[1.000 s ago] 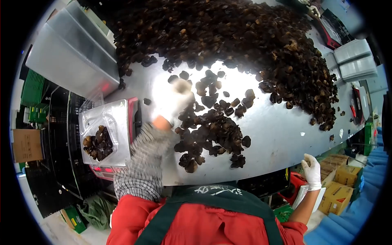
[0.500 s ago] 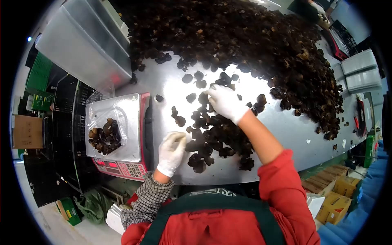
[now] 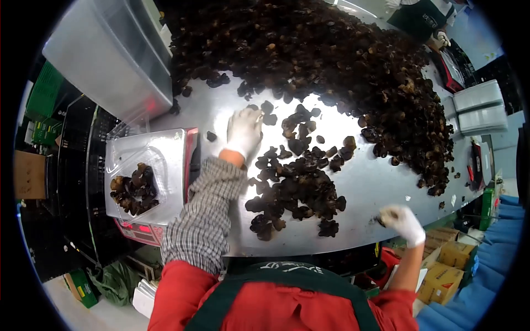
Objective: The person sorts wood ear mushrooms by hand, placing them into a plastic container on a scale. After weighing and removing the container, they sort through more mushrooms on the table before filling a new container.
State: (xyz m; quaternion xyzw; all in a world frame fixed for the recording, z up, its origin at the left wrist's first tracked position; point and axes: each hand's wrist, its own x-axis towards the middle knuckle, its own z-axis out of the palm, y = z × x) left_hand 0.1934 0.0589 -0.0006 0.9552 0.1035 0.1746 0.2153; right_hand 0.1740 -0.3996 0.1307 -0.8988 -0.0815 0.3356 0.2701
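My left hand, in a white glove, reaches palm down over the metal table, its fingers bent together at a loose wood ear mushroom. What lies under those fingers is hidden. Off to the right, by the table's front edge, my white-gloved right hand pinches a small dark wood ear mushroom. Between the hands spreads a loose heap of wood ear mushrooms. On the left a scale carries a clear plastic box with a clump of wood ear mushrooms in it.
A large pile of wood ear mushrooms covers the back of the table. Stacked clear boxes stand behind the scale. A co-worker's gloved hand shows at the far right, near another scale. Cardboard boxes sit below right.
My right hand has left the loose heap and moved right toward the front edge with a small piece. My left hand has moved forward from beside the scale. The co-worker shows more fully.
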